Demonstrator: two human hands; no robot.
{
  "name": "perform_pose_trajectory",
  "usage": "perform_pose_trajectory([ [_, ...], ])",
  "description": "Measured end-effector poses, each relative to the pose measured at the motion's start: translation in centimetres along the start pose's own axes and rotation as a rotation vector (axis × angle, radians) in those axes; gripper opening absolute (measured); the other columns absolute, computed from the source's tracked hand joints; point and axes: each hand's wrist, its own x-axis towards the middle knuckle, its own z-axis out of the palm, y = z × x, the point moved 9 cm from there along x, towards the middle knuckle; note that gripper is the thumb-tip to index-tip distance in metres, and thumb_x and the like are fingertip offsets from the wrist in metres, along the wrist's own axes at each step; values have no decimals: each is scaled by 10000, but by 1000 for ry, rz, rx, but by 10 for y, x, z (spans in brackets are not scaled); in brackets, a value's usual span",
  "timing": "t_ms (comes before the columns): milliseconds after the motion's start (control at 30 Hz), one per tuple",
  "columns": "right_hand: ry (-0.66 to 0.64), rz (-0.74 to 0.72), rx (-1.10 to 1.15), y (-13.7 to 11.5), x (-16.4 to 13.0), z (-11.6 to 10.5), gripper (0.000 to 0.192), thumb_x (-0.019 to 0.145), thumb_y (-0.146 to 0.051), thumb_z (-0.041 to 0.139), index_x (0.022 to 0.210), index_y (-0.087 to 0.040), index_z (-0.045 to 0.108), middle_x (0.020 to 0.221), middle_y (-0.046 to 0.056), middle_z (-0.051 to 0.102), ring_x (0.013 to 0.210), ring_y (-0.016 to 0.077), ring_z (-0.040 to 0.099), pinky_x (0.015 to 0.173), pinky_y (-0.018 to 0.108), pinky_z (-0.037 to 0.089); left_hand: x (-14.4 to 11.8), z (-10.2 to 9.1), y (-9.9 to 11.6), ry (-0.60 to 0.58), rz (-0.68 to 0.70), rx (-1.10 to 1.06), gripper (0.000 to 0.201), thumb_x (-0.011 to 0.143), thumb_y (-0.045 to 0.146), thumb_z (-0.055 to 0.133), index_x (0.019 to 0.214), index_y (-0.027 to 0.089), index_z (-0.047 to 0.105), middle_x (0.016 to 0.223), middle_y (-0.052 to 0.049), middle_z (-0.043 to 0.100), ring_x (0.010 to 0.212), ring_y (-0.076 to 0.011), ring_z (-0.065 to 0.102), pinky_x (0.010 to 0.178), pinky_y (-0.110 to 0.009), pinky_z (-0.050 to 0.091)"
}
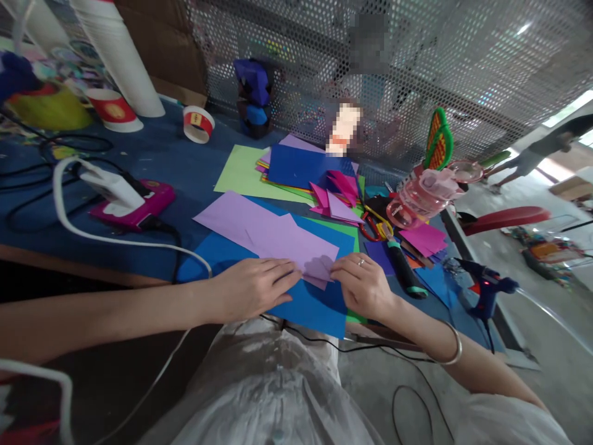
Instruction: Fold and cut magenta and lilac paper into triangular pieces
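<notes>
1. Lilac paper [278,238] lay on blue sheets at the table's [152,161] near edge.
2. Left hand [252,285] pressed it flat, fingers extended; right hand [364,284] pinched the folded corner.
3. A crisp crease needed firm, even pressure, I judged.

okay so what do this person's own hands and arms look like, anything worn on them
Both forearms are bare, with no sleeves in view. The right hand wears a thin silver ring on one finger, and a plain silver bangle circles the right wrist. The left hand shows no ring, watch or bracelet. No gloves on either hand. Pale, light-coloured clothing shows at the torso below.
</notes>
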Motion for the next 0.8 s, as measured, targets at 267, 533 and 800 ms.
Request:
perform_pose_trajectory([
  [267, -166, -162, -25, -23, 19, 41, 282, 998, -67, 469, 1063, -74, 743, 1154, 185, 752, 1122, 266, 660, 963, 415, 552, -3, 9, -2, -49, 28, 2, 421, 1072, 354, 564, 1371, 68, 638, 1284, -214, 759, 1159, -296, 758, 942, -368, 629],
  [533, -305, -371, -176, -44, 18, 49, 316, 1024, -87, 500, 812, -106, 734, 1038, 178, 735, 953, 250, 651, 814, 395, 558, -14, 11, 6, -110, 93, 33, 647, 982, 577, 653, 1344, 40, 667, 1248, -298, 747, 1176, -388, 745, 1030, -469, 612],
  [800, -251, -192, -137, -25, -8, 26, 385, 1045, -75, 416, 885, -126, 762, 1094, 130, 761, 1057, 243, 643, 827, 362, 584, -39, -4, -15, -95, -46, -123, 488, 1050, 462, 571, 1334, 86, 699, 1358, -240, 723, 1266, -360, 710, 1075, -456, 600],
])
